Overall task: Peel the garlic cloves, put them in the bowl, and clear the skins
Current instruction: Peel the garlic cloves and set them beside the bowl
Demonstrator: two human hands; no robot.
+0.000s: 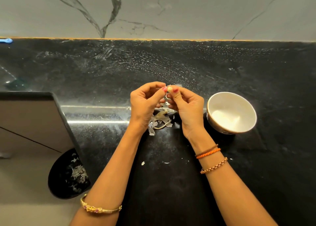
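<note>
Black counter [256,166]: carrying everything. White bowl [231,112]: sitting right of hands. Left hand [145,104], right hand [186,106]: both pinching one garlic clove [169,89] above counter. Skins [159,121]: lying beneath hands.

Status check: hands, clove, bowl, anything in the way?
Both hands, left and right, pinching one garlic clove above counter. Bowl at right. Skins piled under hands. Path to bowl unobstructed.
</note>
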